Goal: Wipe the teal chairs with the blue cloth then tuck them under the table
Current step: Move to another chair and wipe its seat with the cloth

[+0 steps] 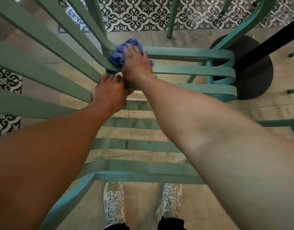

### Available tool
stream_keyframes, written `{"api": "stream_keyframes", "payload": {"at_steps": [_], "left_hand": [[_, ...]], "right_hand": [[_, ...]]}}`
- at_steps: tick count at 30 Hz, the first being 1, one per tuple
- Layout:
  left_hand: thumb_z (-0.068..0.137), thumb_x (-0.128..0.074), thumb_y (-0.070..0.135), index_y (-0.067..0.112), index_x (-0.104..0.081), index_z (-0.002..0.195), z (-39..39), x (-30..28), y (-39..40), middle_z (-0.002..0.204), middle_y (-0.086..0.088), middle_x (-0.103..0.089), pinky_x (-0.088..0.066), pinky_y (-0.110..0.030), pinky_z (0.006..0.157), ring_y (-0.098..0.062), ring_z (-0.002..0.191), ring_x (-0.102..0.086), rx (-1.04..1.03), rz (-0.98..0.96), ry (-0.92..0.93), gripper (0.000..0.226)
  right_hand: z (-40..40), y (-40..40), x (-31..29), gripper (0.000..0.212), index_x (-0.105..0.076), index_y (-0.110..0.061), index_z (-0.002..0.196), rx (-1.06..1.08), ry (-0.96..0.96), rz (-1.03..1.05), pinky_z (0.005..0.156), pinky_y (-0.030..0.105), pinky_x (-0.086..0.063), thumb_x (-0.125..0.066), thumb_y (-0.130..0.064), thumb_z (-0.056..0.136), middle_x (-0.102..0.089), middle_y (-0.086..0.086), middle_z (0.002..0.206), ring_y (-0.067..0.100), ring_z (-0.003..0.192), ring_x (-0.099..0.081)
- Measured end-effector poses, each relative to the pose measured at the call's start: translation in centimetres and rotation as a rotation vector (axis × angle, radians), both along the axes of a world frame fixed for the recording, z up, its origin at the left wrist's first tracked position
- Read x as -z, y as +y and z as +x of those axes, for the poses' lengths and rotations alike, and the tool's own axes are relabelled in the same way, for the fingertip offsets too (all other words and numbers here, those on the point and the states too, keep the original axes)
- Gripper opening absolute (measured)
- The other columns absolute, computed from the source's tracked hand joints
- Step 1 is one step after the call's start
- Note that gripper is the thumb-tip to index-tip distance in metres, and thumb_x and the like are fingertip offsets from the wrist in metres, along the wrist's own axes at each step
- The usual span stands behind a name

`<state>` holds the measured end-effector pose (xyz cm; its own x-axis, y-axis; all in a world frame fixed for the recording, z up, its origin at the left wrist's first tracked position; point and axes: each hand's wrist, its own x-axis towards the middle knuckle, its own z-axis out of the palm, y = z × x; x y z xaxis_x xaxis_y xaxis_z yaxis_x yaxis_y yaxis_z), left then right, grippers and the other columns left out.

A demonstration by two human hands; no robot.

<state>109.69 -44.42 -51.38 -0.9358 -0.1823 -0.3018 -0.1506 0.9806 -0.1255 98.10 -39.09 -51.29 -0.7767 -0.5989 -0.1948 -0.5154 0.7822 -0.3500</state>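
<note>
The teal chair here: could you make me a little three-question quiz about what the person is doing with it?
1. True or false: the right hand presses the blue cloth on the teal chair.
2. What does the left hand grip?
A. the cloth
B. a chair slat
C. the table post
3. Fill in: below the chair, the person's two ____ show.

Key: 1 true; 2 B; 3 shoes.
</note>
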Motion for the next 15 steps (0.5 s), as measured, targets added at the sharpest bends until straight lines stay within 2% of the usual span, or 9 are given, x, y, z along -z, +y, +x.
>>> {"api": "stream_keyframes", "payload": {"at_steps": [2, 4, 6, 8, 9, 11, 13, 15], "left_hand": [[0.101, -0.03, 0.049, 0.01, -0.048, 0.135, -0.1, 0.4, -0.2, 0.132, -0.013, -0.056, -0.025, -0.042, 0.111, -0.03, 0.124, -0.047, -0.017, 0.058, 0.006, 0.055], [0.101, -0.029, 0.048, 0.008, -0.045, 0.138, 0.0, 0.8, -0.2, 0.136, -0.013, -0.053, -0.022, -0.041, 0.113, -0.03, 0.127, -0.045, -0.038, 0.081, 0.009, 0.057], [0.102, -0.027, 0.048, 0.008, -0.043, 0.139, -0.2, 0.8, -0.4, 0.136, -0.013, -0.052, -0.022, -0.041, 0.113, -0.03, 0.128, -0.044, -0.045, 0.08, 0.015, 0.058], [0.102, -0.026, 0.049, 0.008, -0.043, 0.139, -0.1, 0.7, -0.4, 0.136, -0.013, -0.053, -0.023, -0.041, 0.113, -0.03, 0.128, -0.045, -0.061, 0.071, 0.04, 0.058], [0.102, -0.026, 0.049, 0.008, -0.044, 0.138, 0.0, 0.7, -0.4, 0.135, -0.013, -0.054, -0.023, -0.042, 0.112, -0.031, 0.127, -0.045, -0.028, 0.031, 0.032, 0.058], [0.1, -0.027, 0.049, 0.01, -0.048, 0.134, 0.1, 0.0, 0.2, 0.13, -0.013, -0.056, -0.028, -0.044, 0.109, -0.031, 0.124, -0.048, -0.053, 0.039, 0.053, 0.056], [0.092, -0.038, 0.049, 0.017, -0.051, 0.131, -1.2, 5.6, -1.9, 0.128, -0.013, -0.056, -0.038, -0.051, 0.101, -0.034, 0.119, -0.049, -0.041, 0.096, 0.032, 0.052], [0.079, -0.051, 0.039, 0.012, -0.049, 0.134, -2.8, 10.7, -3.5, 0.135, -0.021, -0.049, -0.041, -0.064, 0.091, -0.046, 0.117, -0.043, -0.066, 0.042, 0.085, 0.061]], "right_hand": [[-2.1, 7.7, 0.0, 0.043, -0.042, -0.012, 0.134, 0.155, 0.08, 0.0, 0.111, 0.04, -0.024, -0.044, -0.011, 0.091, -0.034, 0.01, 0.149, 0.026, 0.138, -0.029], [-3.9, 15.7, -1.1, 0.037, -0.044, -0.006, 0.129, 0.361, 0.134, -0.001, 0.102, 0.039, -0.033, -0.042, -0.008, 0.091, -0.043, 0.017, 0.137, 0.032, 0.127, -0.042], [-5.0, 22.2, -3.0, 0.035, -0.042, -0.004, 0.127, 0.62, 0.091, 0.019, 0.095, 0.042, -0.039, -0.044, -0.012, 0.093, -0.048, 0.023, 0.13, 0.04, 0.118, -0.049], [-4.2, 23.7, -4.2, 0.036, -0.041, -0.004, 0.127, 0.768, 0.022, 0.045, 0.095, 0.043, -0.038, -0.046, -0.013, 0.092, -0.046, 0.025, 0.132, 0.042, 0.117, -0.048], [-3.0, 22.4, -4.2, 0.038, -0.04, -0.004, 0.127, 0.728, 0.023, 0.032, 0.098, 0.044, -0.036, -0.046, -0.012, 0.091, -0.044, 0.024, 0.134, 0.041, 0.121, -0.045], [0.7, 15.9, -2.6, 0.039, -0.042, -0.008, 0.127, 0.49, 0.008, -0.05, 0.101, 0.045, -0.034, -0.047, -0.011, 0.089, -0.041, 0.018, 0.136, 0.038, 0.124, -0.04], [4.6, 7.0, -1.4, 0.044, -0.041, -0.016, 0.132, 0.287, -0.135, -0.111, 0.104, 0.044, -0.032, -0.049, -0.013, 0.088, -0.038, 0.01, 0.141, 0.033, 0.13, -0.035], [6.6, 0.9, -1.5, 0.05, -0.039, -0.018, 0.138, 0.204, -0.241, -0.133, 0.111, 0.042, -0.023, -0.048, -0.015, 0.089, -0.033, 0.007, 0.149, 0.03, 0.138, -0.026]]}}
